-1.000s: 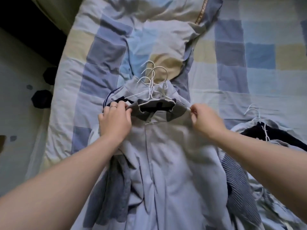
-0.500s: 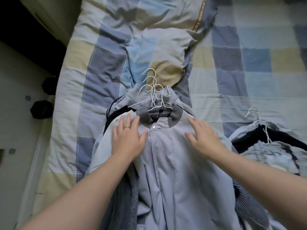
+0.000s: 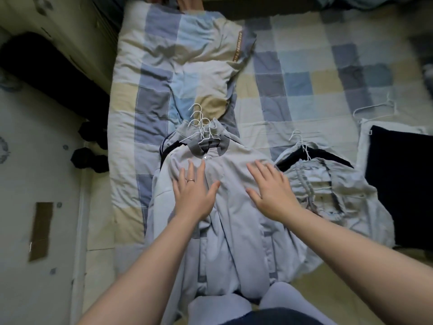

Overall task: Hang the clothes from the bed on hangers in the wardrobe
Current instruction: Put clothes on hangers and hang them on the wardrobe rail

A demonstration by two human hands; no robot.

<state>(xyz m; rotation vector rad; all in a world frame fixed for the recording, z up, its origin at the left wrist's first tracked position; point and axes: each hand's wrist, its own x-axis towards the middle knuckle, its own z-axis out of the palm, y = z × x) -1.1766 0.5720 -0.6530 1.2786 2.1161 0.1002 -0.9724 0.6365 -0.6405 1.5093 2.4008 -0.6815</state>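
Note:
A pale blue-grey jacket (image 3: pixel 234 207) lies flat on top of a stack of clothes on the bed, its dark ribbed collar (image 3: pixel 206 147) pointing away from me. Several white wire hanger hooks (image 3: pixel 201 123) stick out above the collar. My left hand (image 3: pixel 194 193) rests flat on the jacket's left chest, fingers spread, a ring on one finger. My right hand (image 3: pixel 274 191) lies flat on the right chest. A second pile (image 3: pixel 323 184) of grey and dark clothes on white hangers sits to the right.
The checked blue, grey and cream quilt (image 3: pixel 304 73) covers the bed, with a matching pillow (image 3: pixel 185 50) behind the stack. A lone white hanger (image 3: pixel 375 109) and a dark navy folded garment (image 3: pixel 403 181) lie at far right. Pale floor and black dumbbells (image 3: pixel 89 156) are at left.
Both hands let go of the jacket's shoulders near the collar, then slid down and flattened on its chest. The view has pulled back, showing more of the bed.

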